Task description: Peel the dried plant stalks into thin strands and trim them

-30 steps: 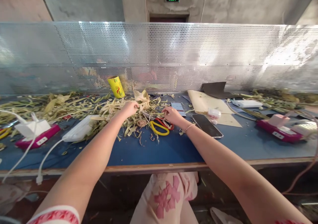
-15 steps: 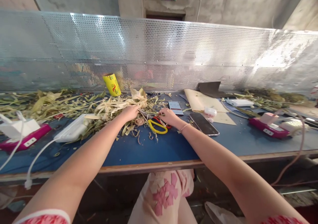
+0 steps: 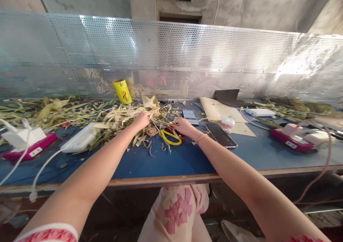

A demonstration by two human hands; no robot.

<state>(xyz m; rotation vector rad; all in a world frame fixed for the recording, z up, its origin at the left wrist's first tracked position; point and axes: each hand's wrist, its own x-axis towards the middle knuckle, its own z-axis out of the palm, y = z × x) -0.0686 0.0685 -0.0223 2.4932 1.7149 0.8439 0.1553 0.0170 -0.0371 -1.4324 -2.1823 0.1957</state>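
My left hand (image 3: 142,120) is closed at the near edge of a heap of dried, pale leaf strips (image 3: 120,114). A thin light strip lies by its fingertips, but what they grip is hidden. With thumb and fingers pinched together, my right hand (image 3: 183,126) rests just behind the scissors; anything in the pinch is too small to make out. The scissors' yellow handle (image 3: 171,142) faces me, and a red handle (image 3: 182,137) shows beside it, partly under my right hand. Between the hands and below them lie a coiled tan strip (image 3: 150,131) and curled scraps.
A yellow cardboard tube (image 3: 122,92) stands at the back by the perforated metal screen (image 3: 171,59). Right of my hands lie a phone (image 3: 221,134), a second lit phone (image 3: 190,117) and brown paper (image 3: 214,109). Magenta power strips (image 3: 32,149) (image 3: 291,142) and white cables flank the blue table.
The whole view has shifted slightly. Both hands stay at nearly the same places, with only small finger movement. The scissors and the leaf heap have not visibly moved.
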